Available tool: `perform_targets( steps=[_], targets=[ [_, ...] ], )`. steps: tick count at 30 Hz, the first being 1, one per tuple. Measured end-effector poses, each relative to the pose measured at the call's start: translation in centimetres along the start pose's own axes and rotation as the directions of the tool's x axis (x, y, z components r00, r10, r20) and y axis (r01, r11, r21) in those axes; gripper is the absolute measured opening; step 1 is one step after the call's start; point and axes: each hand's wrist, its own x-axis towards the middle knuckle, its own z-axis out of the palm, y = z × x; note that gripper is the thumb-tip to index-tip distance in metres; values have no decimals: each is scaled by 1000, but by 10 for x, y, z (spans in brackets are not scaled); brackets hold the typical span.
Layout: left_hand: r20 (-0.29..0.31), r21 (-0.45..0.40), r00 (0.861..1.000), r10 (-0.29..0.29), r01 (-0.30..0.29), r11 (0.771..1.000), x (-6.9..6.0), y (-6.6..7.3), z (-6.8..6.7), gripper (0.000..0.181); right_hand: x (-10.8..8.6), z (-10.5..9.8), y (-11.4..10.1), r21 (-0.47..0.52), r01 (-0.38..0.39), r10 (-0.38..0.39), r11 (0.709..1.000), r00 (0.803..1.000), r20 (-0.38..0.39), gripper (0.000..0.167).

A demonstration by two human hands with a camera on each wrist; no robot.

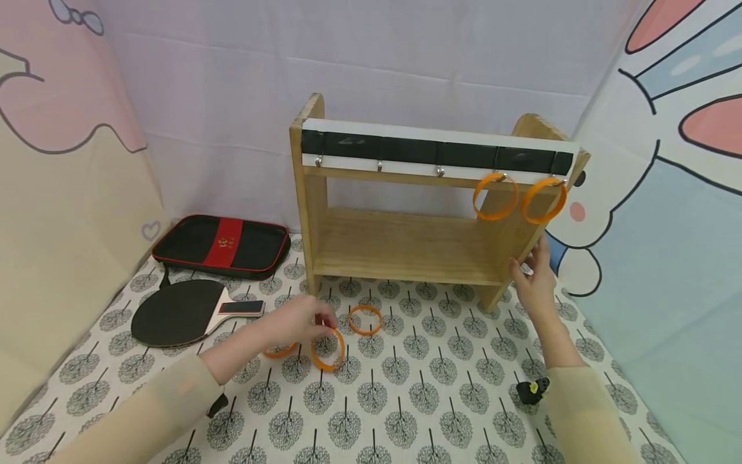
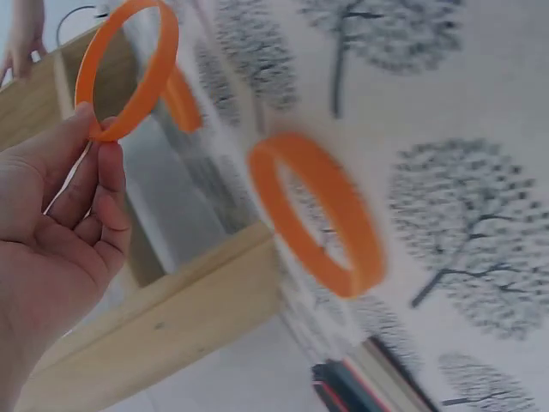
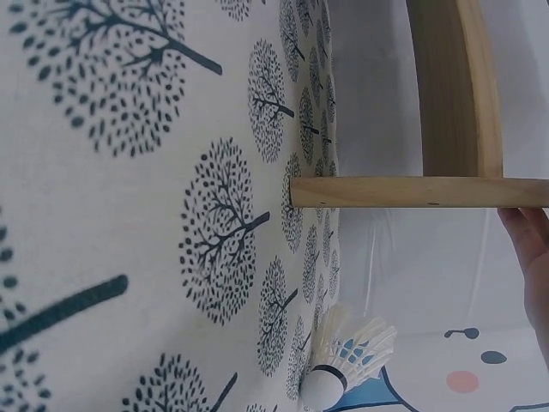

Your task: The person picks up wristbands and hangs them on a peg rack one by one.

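My left hand pinches an orange wristband between thumb and fingertips, lifted off the cloth in the left wrist view. Beside it on the cloth lie two more orange bands, one to its right and one partly hidden under the hand. My right hand holds the right side panel of the wooden rack by its front edge. Two orange bands, one and another, hang from the two rightmost hooks of the rack's front strip. The hooks further left carry nothing.
At the left lie a black table tennis paddle and a black and red case. A shuttlecock shows beyond the rack in the right wrist view. A small black object lies near my right forearm on the tree-patterned cloth.
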Motion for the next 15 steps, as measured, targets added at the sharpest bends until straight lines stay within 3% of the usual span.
perform_targets(
  steps=[9, 15],
  targets=[
    [-80, -27, 994, 78, -80, 996, 10, 37, -31, 7, 1, 2, -1, -4, 11, -11, 1000, 1000, -3, 72],
    [-149, -81, 985, 86, -99, 992, 22, 64, -48, 8, 0, 1, -1, -1, 24, -24, 1000, 1000, -7, 72]
  ],
)
